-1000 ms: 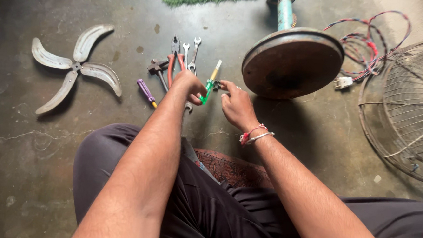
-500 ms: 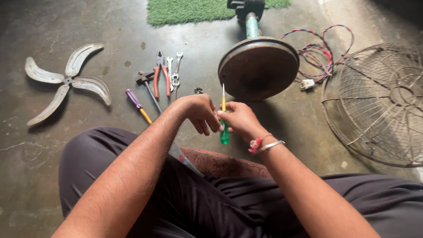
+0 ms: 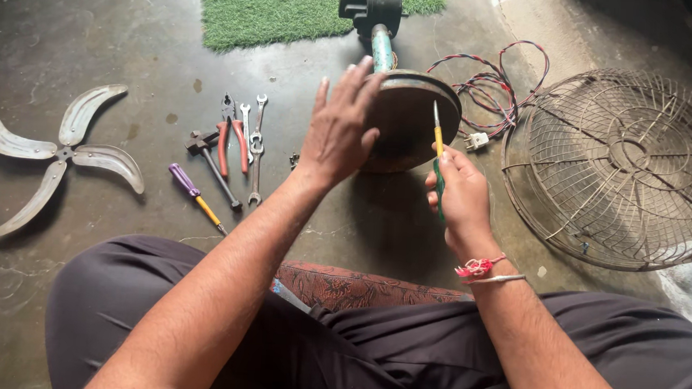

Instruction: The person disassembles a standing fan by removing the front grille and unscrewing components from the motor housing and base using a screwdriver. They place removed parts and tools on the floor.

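One screwdriver point(image 3: 439, 164) in right hand point(image 3: 460, 196); two wrenches point(image 3: 252, 138) on floor.

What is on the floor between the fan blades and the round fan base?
Hand tools, seen from the head view: purple-handled screwdriver, hammer, red pliers and spanners.

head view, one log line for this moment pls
left hand: open, reaching to fan base | right hand: gripping screwdriver, tip up

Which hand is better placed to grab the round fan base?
Probably the left hand. It is open, fingers spread, right at the edge of the round fan base. The right hand is busy, closed around a green and yellow screwdriver pointing up.
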